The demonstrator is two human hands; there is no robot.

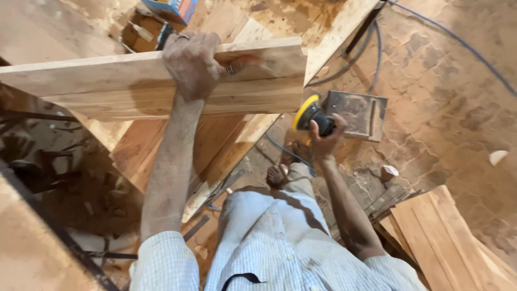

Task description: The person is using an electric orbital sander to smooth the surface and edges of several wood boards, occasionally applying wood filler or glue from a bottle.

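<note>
- Nearest the camera is the person's pale checked shirt, with both forearms reaching forward from its short sleeves.
- Left hand is closed over the top edge of a long pale wooden plank, fingers curled over the far side; two rings show on it. One plank is held, tilted on edge above a slanted stack of reddish wooden boards.
- Right hand is wrapped around one black handheld sander with a yellow round pad, held low just past the plank's right end; whether the pad touches the wood cannot be told.
- By the look of it, the step in hand is smoothing that end of the plank: one hand steadies, the other brings the tool up. A next move would call for a firm hold on the plank and the pad flat against the wood.
- Beyond lie one grey square metal plate, blue cables across the dusty floor, and one more pile of boards at lower right.
</note>
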